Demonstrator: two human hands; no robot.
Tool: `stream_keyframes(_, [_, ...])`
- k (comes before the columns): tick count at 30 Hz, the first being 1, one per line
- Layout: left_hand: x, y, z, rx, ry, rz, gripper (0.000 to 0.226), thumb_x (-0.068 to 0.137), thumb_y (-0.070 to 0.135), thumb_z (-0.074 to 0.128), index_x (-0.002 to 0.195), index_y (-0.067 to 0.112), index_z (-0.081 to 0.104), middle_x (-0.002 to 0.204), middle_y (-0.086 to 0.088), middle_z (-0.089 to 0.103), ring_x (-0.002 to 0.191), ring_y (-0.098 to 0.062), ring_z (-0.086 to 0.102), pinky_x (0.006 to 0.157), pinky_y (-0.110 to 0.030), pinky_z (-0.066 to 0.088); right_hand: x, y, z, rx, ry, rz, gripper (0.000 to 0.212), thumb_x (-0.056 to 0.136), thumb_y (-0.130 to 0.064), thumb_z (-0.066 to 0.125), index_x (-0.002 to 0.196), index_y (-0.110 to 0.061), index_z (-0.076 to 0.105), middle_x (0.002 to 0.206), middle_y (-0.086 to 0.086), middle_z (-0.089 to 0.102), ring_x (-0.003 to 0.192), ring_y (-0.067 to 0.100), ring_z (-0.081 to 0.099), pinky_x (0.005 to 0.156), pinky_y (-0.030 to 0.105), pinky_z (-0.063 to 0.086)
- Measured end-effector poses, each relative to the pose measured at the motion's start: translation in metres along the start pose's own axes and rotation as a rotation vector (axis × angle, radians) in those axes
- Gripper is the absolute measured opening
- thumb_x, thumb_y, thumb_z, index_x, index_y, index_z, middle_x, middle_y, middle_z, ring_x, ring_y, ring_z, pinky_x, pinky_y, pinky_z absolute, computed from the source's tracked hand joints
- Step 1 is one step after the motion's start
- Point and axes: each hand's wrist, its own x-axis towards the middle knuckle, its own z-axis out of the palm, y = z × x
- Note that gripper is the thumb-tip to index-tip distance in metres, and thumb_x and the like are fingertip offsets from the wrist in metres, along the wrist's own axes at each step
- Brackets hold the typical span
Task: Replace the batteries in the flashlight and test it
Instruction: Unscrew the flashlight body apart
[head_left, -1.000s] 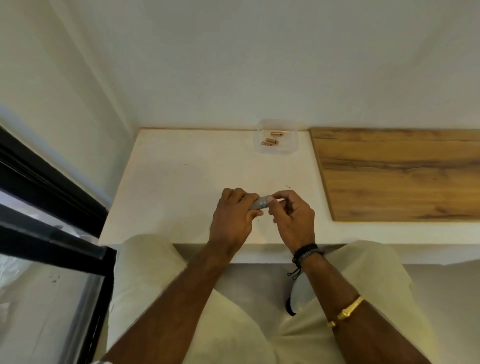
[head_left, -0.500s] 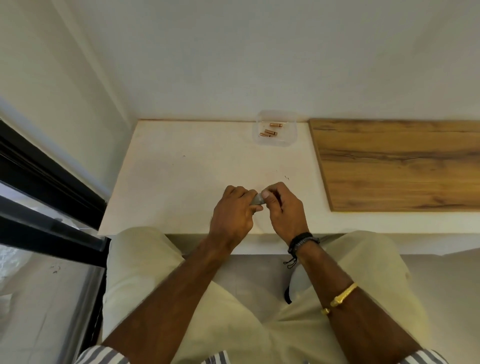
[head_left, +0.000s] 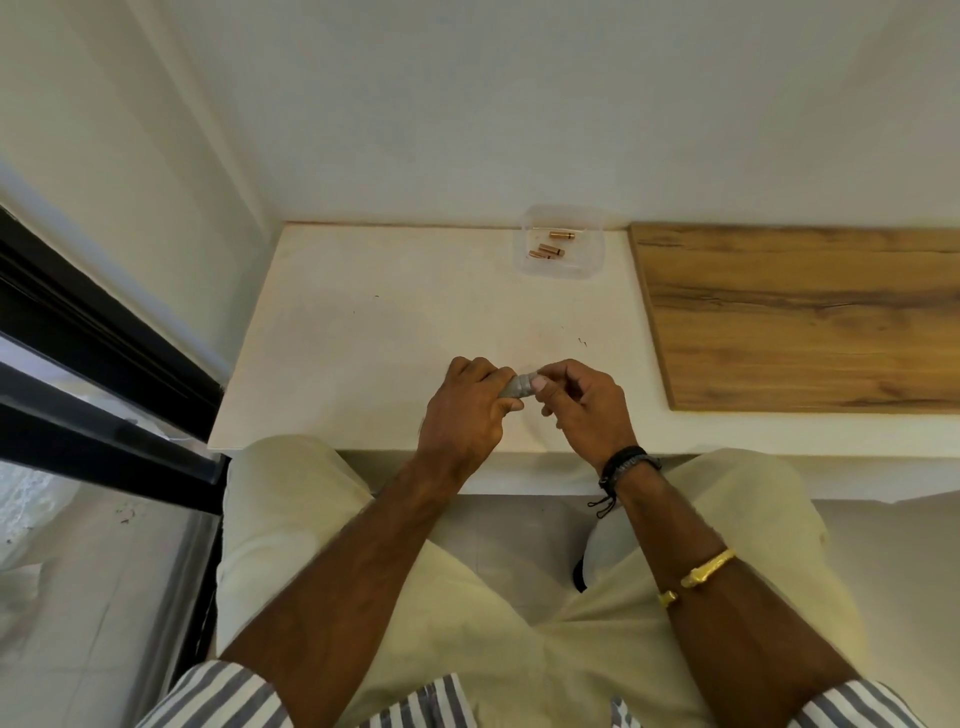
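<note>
A small grey flashlight (head_left: 517, 386) is held over the white table (head_left: 363, 338), near its front edge. My left hand (head_left: 467, 415) grips the flashlight's body, which its fingers mostly hide. My right hand (head_left: 582, 405) pinches the flashlight's right end with thumb and fingertips. Three copper-coloured batteries (head_left: 546, 248) lie in a clear plastic container (head_left: 589, 260) at the back of the table, well beyond both hands.
A wooden board (head_left: 800, 317) lies on the table's right part. A white wall runs behind the table. A black window frame (head_left: 93, 374) stands at the left. My knees in pale trousers sit under the table's front edge.
The camera has tipped slightly, so the table sits lower in view. My right hand's fingers have shifted on the flashlight's end. My left hand keeps its grip.
</note>
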Motion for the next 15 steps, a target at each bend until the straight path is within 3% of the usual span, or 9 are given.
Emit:
stream_keyframes(2, [0.0, 0.0, 0.0, -0.003, 0.012, -0.001, 0.032, 0.097, 0.031, 0.058, 0.123, 0.014, 0.062, 0.113, -0.005, 0.063, 0.106, -0.021, 0.047, 0.082, -0.033, 0.047, 0.001, 0.002, -0.001, 0.017, -0.031, -0.052, 0.014, 0.096, -0.021, 0.068, 0.109, -0.022, 0.07, 0.093, -0.01, 0.072, 0.082, 0.007, 0.068, 0.069, 0.02, 0.056])
stream_keyframes(6, [-0.002, -0.001, 0.0, -0.012, 0.019, 0.001, 0.032, 0.096, 0.029, 0.059, 0.124, 0.012, 0.062, 0.114, -0.006, 0.063, 0.107, -0.022, 0.047, 0.084, -0.035, 0.049, 0.0, -0.002, -0.005, 0.038, -0.067, -0.086, 0.033, 0.086, 0.003, 0.07, 0.107, -0.022, 0.071, 0.107, -0.011, 0.072, 0.092, 0.006, 0.067, 0.076, 0.025, 0.056])
stream_keyframes(9, [-0.003, 0.0, 0.001, -0.012, 0.02, 0.009, 0.033, 0.096, 0.029, 0.06, 0.123, 0.012, 0.062, 0.114, -0.006, 0.064, 0.106, -0.023, 0.048, 0.084, -0.035, 0.048, -0.002, -0.007, -0.004, 0.117, -0.026, 0.001, 0.031, 0.087, -0.014, 0.072, 0.116, -0.026, 0.068, 0.107, -0.009, 0.073, 0.092, 0.011, 0.07, 0.076, 0.028, 0.059])
stream_keyframes(12, [-0.004, 0.0, 0.001, -0.016, 0.036, 0.024, 0.03, 0.094, 0.028, 0.061, 0.119, 0.012, 0.064, 0.11, -0.006, 0.064, 0.104, -0.024, 0.049, 0.08, -0.037, 0.051, -0.003, -0.008, -0.003, 0.069, 0.025, 0.099, 0.022, 0.095, -0.041, 0.067, 0.107, -0.023, 0.071, 0.093, -0.007, 0.074, 0.076, 0.008, 0.071, 0.064, 0.022, 0.052])
stream_keyframes(15, [-0.006, -0.002, 0.001, -0.01, 0.04, 0.039, 0.027, 0.094, 0.029, 0.061, 0.117, 0.014, 0.065, 0.107, -0.004, 0.064, 0.102, -0.022, 0.048, 0.077, -0.035, 0.05, -0.004, -0.004, -0.004, 0.003, -0.008, 0.05, 0.02, 0.096, -0.037, 0.066, 0.099, -0.019, 0.073, 0.081, -0.007, 0.074, 0.068, 0.007, 0.069, 0.061, 0.021, 0.051])
